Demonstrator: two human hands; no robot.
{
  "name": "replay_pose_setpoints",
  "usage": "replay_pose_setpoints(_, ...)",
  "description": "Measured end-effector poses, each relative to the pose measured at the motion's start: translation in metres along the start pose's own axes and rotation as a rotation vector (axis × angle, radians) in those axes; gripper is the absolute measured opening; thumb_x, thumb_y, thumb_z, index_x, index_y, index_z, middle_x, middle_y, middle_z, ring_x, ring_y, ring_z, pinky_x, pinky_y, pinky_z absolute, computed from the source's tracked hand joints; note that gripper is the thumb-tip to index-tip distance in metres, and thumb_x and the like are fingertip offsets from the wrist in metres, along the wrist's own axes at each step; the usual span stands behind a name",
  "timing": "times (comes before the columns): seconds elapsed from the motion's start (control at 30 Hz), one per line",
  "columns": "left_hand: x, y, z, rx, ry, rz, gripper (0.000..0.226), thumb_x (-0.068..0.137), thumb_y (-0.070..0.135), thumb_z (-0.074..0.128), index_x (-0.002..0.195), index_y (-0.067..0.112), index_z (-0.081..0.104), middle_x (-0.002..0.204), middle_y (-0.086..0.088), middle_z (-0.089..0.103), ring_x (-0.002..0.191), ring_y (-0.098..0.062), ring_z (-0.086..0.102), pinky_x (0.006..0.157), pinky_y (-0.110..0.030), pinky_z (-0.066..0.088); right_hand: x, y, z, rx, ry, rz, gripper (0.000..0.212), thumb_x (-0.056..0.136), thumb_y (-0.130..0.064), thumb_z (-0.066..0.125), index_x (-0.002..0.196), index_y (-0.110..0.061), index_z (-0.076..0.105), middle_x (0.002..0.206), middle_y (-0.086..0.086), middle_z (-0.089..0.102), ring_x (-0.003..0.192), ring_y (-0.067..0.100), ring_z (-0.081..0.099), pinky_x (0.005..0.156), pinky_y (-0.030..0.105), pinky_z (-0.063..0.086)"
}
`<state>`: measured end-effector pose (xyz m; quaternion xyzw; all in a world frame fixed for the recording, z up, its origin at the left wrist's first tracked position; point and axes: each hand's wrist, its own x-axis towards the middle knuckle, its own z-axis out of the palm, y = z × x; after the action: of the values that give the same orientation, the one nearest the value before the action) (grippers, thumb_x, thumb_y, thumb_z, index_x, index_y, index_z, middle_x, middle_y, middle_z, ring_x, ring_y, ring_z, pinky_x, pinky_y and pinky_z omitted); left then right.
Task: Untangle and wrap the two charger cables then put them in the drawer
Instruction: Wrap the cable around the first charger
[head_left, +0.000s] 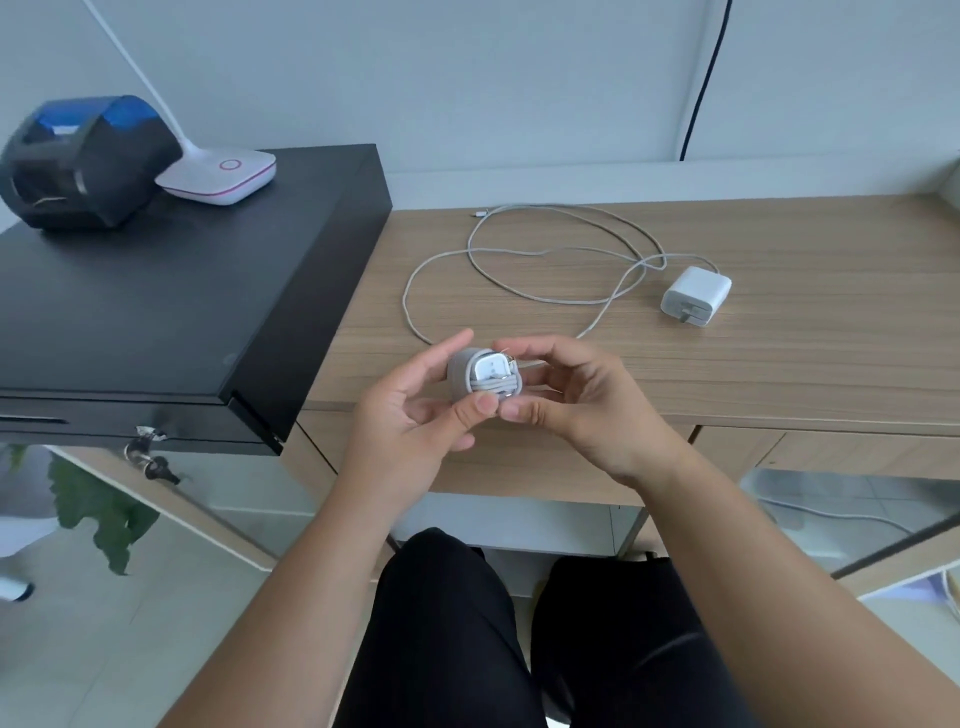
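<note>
A small white charger with its grey cable wound around it (485, 375) sits between both hands above the desk's front edge. My left hand (415, 415) holds it from the left, thumb under the coil. My right hand (576, 405) pinches the cable's end at the coil's right side. A second white charger block (696, 295) lies on the wooden desk (779, 364) at the right, and its long grey cable (519, 270) spreads in loose loops across the middle of the desk. A black cash drawer (156, 322) stands closed on the left.
A black and blue receipt printer (83, 161) and a white lamp base (218, 174) stand on top of the cash drawer. Keys (148, 457) hang from its front lock. A black cord (706, 78) runs down the wall. My legs are under the desk.
</note>
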<state>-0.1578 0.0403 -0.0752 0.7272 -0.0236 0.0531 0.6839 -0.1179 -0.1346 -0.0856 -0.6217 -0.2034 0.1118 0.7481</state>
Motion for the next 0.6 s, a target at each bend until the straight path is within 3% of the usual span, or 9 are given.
replay_pose_setpoints(0.17,-0.001,0.002,0.0,-0.093,0.049,-0.024,0.038,0.076,0.027,0.073,0.11,0.043,0.068,0.112,0.015,0.071,0.096,-0.01,0.071,0.065,-0.024,0.056,0.006,0.002,0.011,0.067,0.05,-0.052,0.05,0.077,0.014,0.067,0.12,-0.011,0.059,0.112,0.004,0.067,0.099,0.015,0.065,0.085,0.026,0.053)
replay_pose_setpoints(0.33,0.002,0.006,0.002,-0.222,0.088,-0.091,0.037,0.092,0.023,0.062,0.126,0.036,0.06,0.115,0.004,0.072,0.095,-0.02,0.072,0.064,-0.025,0.056,0.007,0.01,0.018,0.057,0.096,-0.143,0.058,0.076,0.007,0.071,0.126,-0.017,0.055,0.12,0.008,0.065,0.105,0.023,0.063,0.09,0.036,0.053)
replay_pose_setpoints(0.5,0.0,0.007,0.0,-0.254,0.076,-0.134,0.036,0.093,0.034,0.057,0.128,0.04,0.058,0.115,0.008,0.072,0.095,-0.02,0.073,0.064,-0.026,0.056,0.008,0.015,0.016,0.028,0.141,-0.144,0.057,0.072,0.0,0.076,0.122,-0.022,0.059,0.124,0.015,0.06,0.105,0.03,0.063,0.097,0.048,0.05)
replay_pose_setpoints(0.6,0.001,0.006,-0.003,-0.309,0.076,-0.156,0.035,0.098,0.032,0.05,0.131,0.04,0.056,0.115,0.011,0.072,0.095,-0.022,0.073,0.064,-0.027,0.057,0.009,0.017,0.015,0.02,0.16,-0.134,0.056,0.071,-0.001,0.078,0.12,-0.022,0.061,0.125,0.016,0.058,0.104,0.029,0.063,0.097,0.049,0.05)
